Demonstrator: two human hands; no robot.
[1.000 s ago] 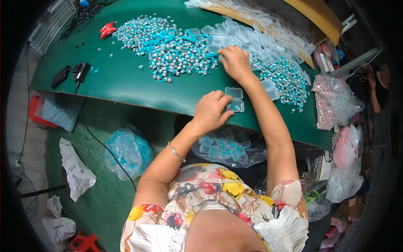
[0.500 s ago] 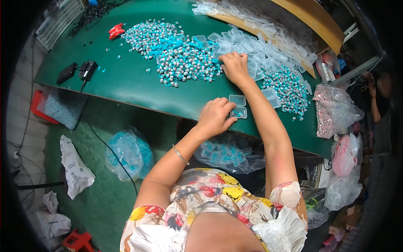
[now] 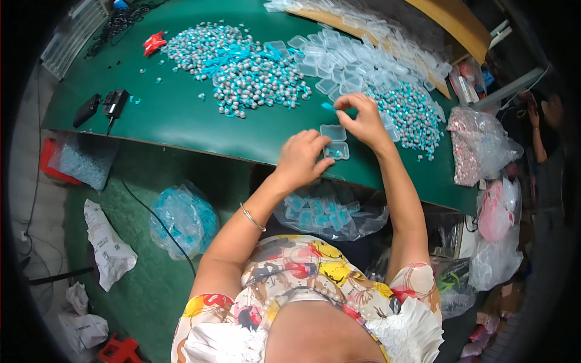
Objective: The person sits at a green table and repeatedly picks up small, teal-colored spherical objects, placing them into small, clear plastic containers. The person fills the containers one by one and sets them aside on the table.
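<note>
On the green table (image 3: 181, 130) near its front edge lies a small clear plastic box (image 3: 336, 151), its lid folded back. A few blue bits show inside it. My left hand (image 3: 301, 158) grips the box's left side, thumb along the near edge and fingers curled at the far side. Above and just beyond the box, my right hand (image 3: 363, 121) pinches a small blue plastic piece (image 3: 328, 106) between thumb and forefinger. To the left of that hand spreads a pile of grey-and-blue beads (image 3: 260, 88), with blue strips (image 3: 237, 60) across its middle.
Many empty clear boxes (image 3: 333, 57) heap up behind, along a wooden board (image 3: 363, 37). A second pile of grey-and-blue pieces (image 3: 411, 118) sits on the right. Bags of pink pieces (image 3: 469, 148) hang beyond. Below the edge, a bag holds filled boxes (image 3: 324, 212).
My right hand has come back from the bead pile, moving right and nearer, with the blue piece in its fingertips. My left hand stays at the box. The whole view has shifted slightly.
</note>
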